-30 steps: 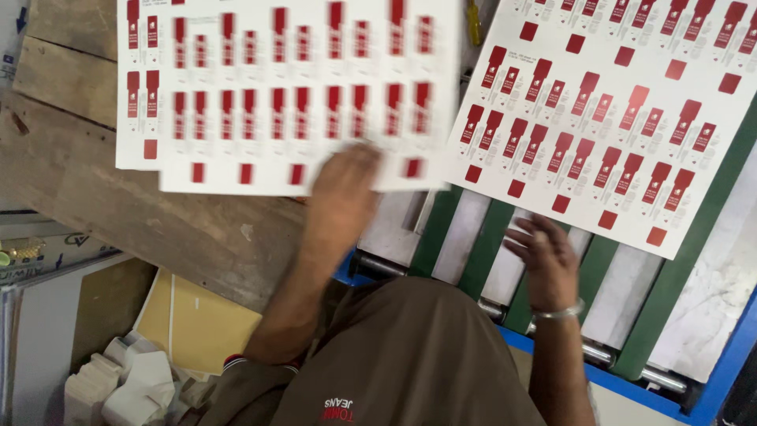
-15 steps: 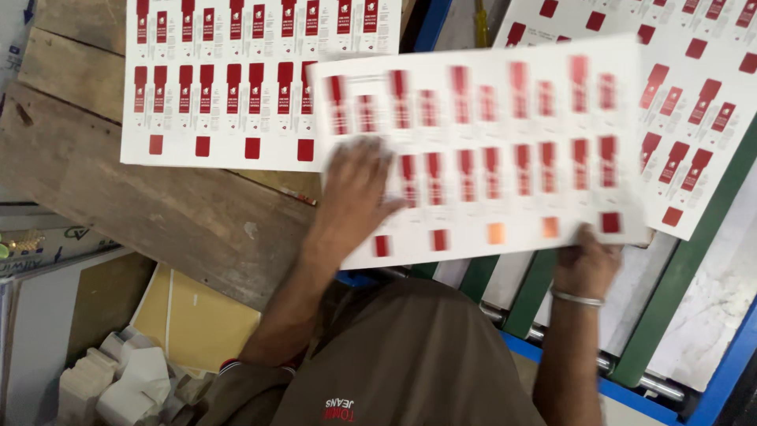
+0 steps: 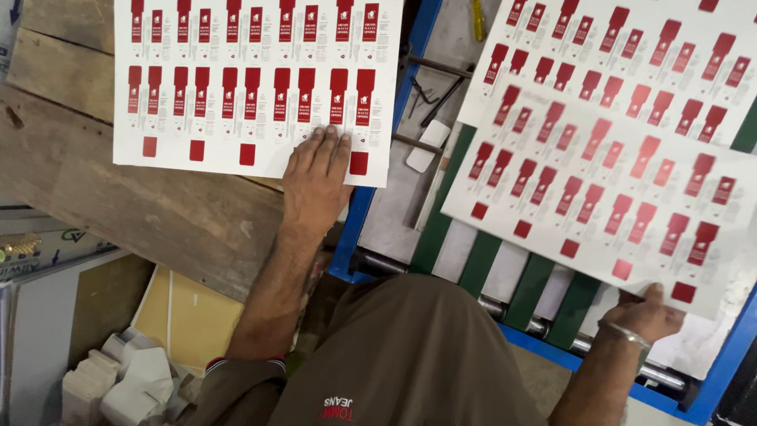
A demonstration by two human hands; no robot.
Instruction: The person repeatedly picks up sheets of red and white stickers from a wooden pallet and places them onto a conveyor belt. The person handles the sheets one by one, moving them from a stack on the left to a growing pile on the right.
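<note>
In the head view, the left hand (image 3: 317,175) lay flat, fingers together, on the printed sheet stack (image 3: 256,83) atop the wooden table (image 3: 158,213). The right hand (image 3: 650,312) pinched the near edge of a loose printed sheet (image 3: 607,189), lying rightward over the green belts (image 3: 485,264).

The single head-worn camera is looking steeply down from close above, facing forward over the person's torso, taking in the wooden tabletop (image 3: 158,213) at left and the green-belted feeder (image 3: 505,276) at right.

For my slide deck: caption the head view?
Left hand presses a stack of printed sheets; right hand grips another sheet.
</note>
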